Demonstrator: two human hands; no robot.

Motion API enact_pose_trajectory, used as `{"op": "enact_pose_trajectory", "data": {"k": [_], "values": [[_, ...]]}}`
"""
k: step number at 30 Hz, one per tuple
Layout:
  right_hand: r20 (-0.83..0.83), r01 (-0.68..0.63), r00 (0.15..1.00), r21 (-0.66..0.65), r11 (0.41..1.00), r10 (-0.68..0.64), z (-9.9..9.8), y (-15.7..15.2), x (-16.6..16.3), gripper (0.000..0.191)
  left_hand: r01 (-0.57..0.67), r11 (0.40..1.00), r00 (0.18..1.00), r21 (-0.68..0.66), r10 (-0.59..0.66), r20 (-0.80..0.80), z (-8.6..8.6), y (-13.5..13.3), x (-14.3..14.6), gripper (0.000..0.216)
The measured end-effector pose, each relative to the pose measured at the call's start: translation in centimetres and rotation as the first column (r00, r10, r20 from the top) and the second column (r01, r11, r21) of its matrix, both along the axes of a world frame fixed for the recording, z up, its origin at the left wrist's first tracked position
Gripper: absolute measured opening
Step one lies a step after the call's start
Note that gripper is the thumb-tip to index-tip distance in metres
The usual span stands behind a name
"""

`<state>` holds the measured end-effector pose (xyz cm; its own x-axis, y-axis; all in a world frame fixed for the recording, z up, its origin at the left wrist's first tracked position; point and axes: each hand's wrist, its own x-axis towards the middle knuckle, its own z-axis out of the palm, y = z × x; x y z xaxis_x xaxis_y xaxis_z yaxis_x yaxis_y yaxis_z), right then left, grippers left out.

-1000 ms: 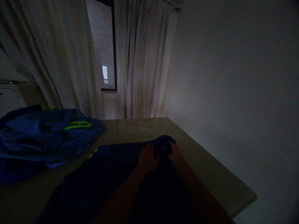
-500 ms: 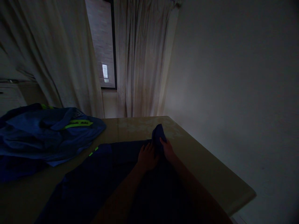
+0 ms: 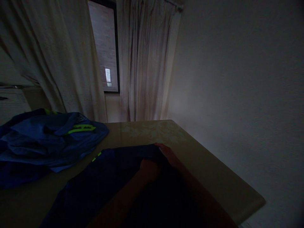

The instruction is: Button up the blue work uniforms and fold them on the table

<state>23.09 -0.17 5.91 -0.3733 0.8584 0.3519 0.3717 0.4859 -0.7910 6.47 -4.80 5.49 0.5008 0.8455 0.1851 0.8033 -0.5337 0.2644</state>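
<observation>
A dark blue garment [image 3: 128,155] with small bright green marks near its upper left edge lies spread in front of me; the dimness hides most of its detail. My right hand [image 3: 167,153] is closed around the garment's upper right corner, at the end of a folded band. Just left of it and lower, my left hand [image 3: 150,169] rests against the cloth under that band. The fingers of the left hand are hidden by the fold and the dark.
A lighter blue garment [image 3: 52,139] with a green strip lies crumpled at the left of the pale table [image 3: 201,171]. The table's right edge runs beside a plain wall [image 3: 232,95]. Long curtains [image 3: 149,69] flank a window behind, and a white cabinet [image 3: 11,101] stands at far left.
The upraised flap of the dark blue garment has come down flat. My right hand moved down with it, and my left hand went from fingers spread on top to tucked under the band.
</observation>
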Motion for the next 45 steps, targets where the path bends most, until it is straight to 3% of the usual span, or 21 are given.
{"op": "enact_pose_trajectory", "data": {"k": [2,5,7,9,11,14,16,18,19,21,23,24,26,28,30,32,35,39,42,45], "values": [[0.087,0.031,0.996,-0.005,1.000,-0.030,-0.7,0.6,0.8,0.052,0.114,0.989,0.993,-0.090,-0.116,-0.016,1.3,-1.3,-1.0,0.046],[0.301,-0.041,0.953,0.040,0.998,0.027,-1.9,1.1,1.5,0.052,0.305,0.930,0.952,-0.207,-0.301,0.052,2.9,-2.3,-2.8,0.040],[0.382,-0.068,0.923,0.075,0.995,0.034,-2.4,1.1,1.4,0.051,0.270,0.945,0.961,-0.186,-0.254,0.107,3.3,-2.1,-4.2,0.040],[0.424,-0.072,0.905,0.099,0.993,0.024,-2.4,0.8,1.1,0.053,0.105,0.991,0.990,-0.088,-0.095,0.106,2.9,-1.5,-5.5,0.045],[0.477,-0.079,0.878,0.102,0.992,0.020,-2.2,0.5,0.6,0.060,-0.005,1.000,0.999,-0.009,0.005,0.050,1.6,-1.1,-6.7,0.050],[0.562,-0.078,0.826,0.062,0.995,0.029,-2.3,-0.1,0.1,0.067,0.059,0.997,0.997,-0.055,-0.062,-0.050,-0.4,-0.9,-8.0,0.061],[0.563,-0.067,0.826,0.042,0.997,0.032,-2.7,-0.2,0.0,0.068,0.124,0.987,0.992,-0.105,-0.127,-0.017,-1.0,-0.8,-9.1,0.061],[0.511,-0.026,0.859,0.046,0.999,-0.001,-3.1,0.1,0.2,0.066,0.121,0.989,0.991,-0.089,-0.116,0.060,-0.8,-0.4,-10.9,0.057],[0.467,0.025,0.883,0.056,0.998,-0.048,-3.2,0.5,0.4,0.065,0.073,0.996,0.994,-0.060,-0.068,0.083,-0.4,0.0,-12.3,0.053],[0.358,0.175,0.916,0.048,0.983,-0.181,-3.4,1.4,0.6,0.062,-0.138,0.990,0.988,0.013,0.137,0.072,0.4,1.0,-16.0,0.046],[0.269,0.314,0.917,-0.030,0.949,-0.295,-3.2,2.6,0.7,0.062,-0.411,0.909,0.911,0.071,0.413,-0.004,0.9,2.1,-20.4,0.042],[0.254,0.359,0.910,-0.087,0.929,-0.327,-3.0,3.2,0.6,0.061,-0.477,0.876,0.877,0.069,0.480,-0.022,1.0,2.5,-22.5,0.042],[0.283,0.379,0.904,-0.187,0.906,-0.320,-2.2,4.3,0.2,0.056,-0.577,0.817,0.816,-0.011,0.576,-0.054,1.0,3.0,-25.8,0.042],[0.333,0.338,0.909,-0.239,0.910,-0.250,-1.3,5.3,-0.4,0.046,-0.592,0.790,0.804,-0.161,0.593,-0.051,0.8,3.2,-27.7,0.041],[0.352,0.275,0.919,-0.251,0.928,-0.177,-0.1,6.4,-1.2,0.032,-0.556,0.787,0.820,-0.266,0.572,-0.019,1.0,3.5,-28.4,0.034],[0.349,0.243,0.924,-0.221,0.945,-0.156,1.3,7.7,-2.0,0.024,-0.532,0.808,0.832,-0.255,0.554,0.022,2.0,4.3,-28.6,0.029],[0.346,0.268,0.913,-0.108,0.957,-0.217,3.6,10.0,-3.3,0.023,-0.593,0.793,0.795,-0.137,0.604,0.060,4.5,6.0,-28.8,0.033],[0.352,0.379,0.855,0.076,0.922,-0.380,5.0,11.4,-5.2,0.042,-0.687,0.723,0.726,0.073,0.681,0.099,6.6,7.0,-28.3,0.044],[0.418,0.361,0.818,0.160,0.919,-0.394,3.6,10.0,-6.4,0.062,-0.607,0.758,0.790,0.238,0.609,0.074,5.0,5.7,-27.2,0.058],[0.617,0.102,0.774,0.100,0.990,-0.142,0.9,7.0,-6.2,0.062,-0.385,0.915,0.918,0.117,0.393,-0.047,1.2,2.6,-26.9,0.059]]}}
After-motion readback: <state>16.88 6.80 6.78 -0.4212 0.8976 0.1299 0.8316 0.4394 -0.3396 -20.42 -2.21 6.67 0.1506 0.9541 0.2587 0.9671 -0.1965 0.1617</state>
